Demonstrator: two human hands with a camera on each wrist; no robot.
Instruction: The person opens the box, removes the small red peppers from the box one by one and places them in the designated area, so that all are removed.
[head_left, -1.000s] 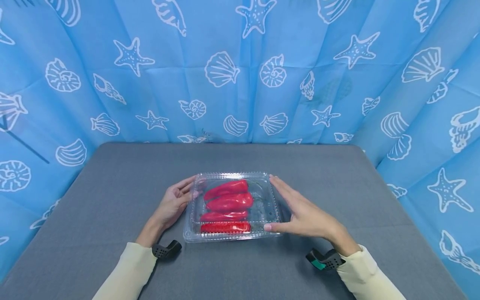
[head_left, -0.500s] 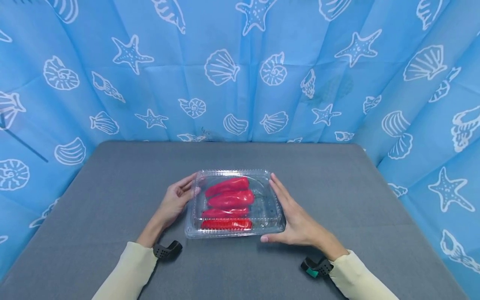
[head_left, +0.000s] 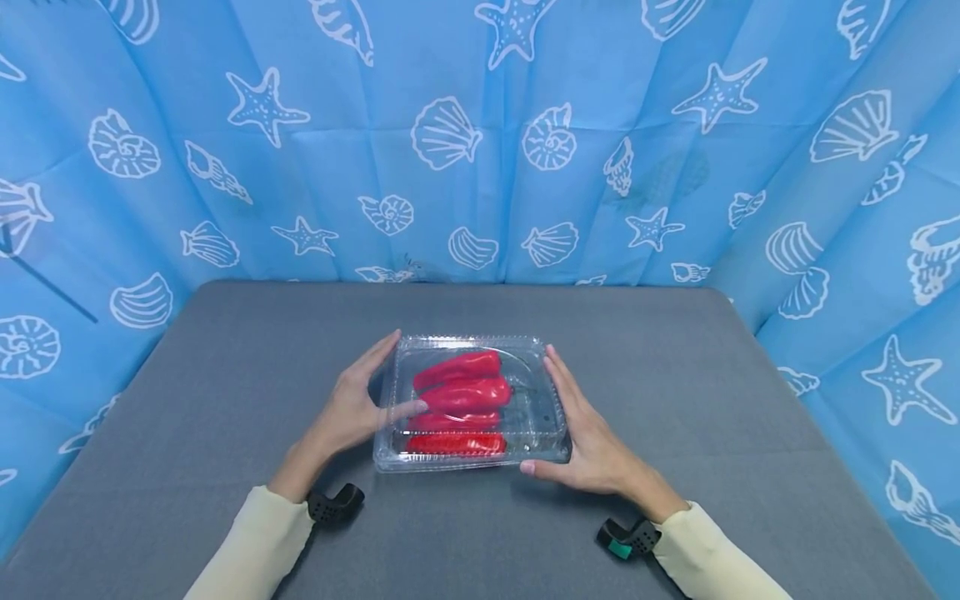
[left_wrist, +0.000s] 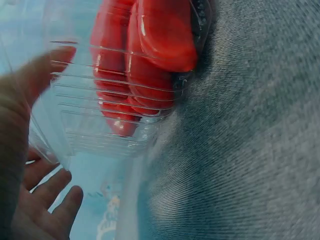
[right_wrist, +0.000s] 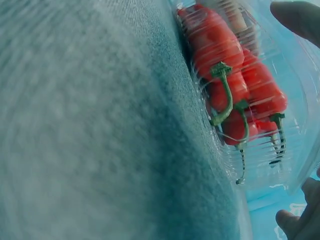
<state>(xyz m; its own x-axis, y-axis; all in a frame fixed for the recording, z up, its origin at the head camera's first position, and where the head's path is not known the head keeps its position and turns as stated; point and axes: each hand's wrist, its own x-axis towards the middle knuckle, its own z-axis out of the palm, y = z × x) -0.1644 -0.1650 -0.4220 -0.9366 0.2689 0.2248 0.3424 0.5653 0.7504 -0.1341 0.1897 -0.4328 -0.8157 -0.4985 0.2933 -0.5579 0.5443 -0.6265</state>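
A clear plastic clamshell box (head_left: 450,465) lies on the grey cloth, lid over several long red peppers (head_left: 465,392). Green stems (right_wrist: 225,97) point toward the box's right end in the right wrist view. At the box's left end is my left hand (head_left: 352,408); its thumb stretches over the lid and its fingers extend along the far left corner. In the left wrist view, this thumb (left_wrist: 50,67) overlaps the ribbed plastic. My right hand (head_left: 592,442) spans the right end, its thumb near the front corner and its straight fingers along the right side.
A grey cloth-covered table (head_left: 637,333) lies under the box. Behind and beside it hangs a blue curtain (head_left: 480,200) with white shells and starfish. Black bands (head_left: 335,504) are worn on both wrists, below pale sleeves.
My left thumb has swung out over the lid and the left fingers have straightened. My right hand has slid left and closer round the right end. The box has shifted slightly away.
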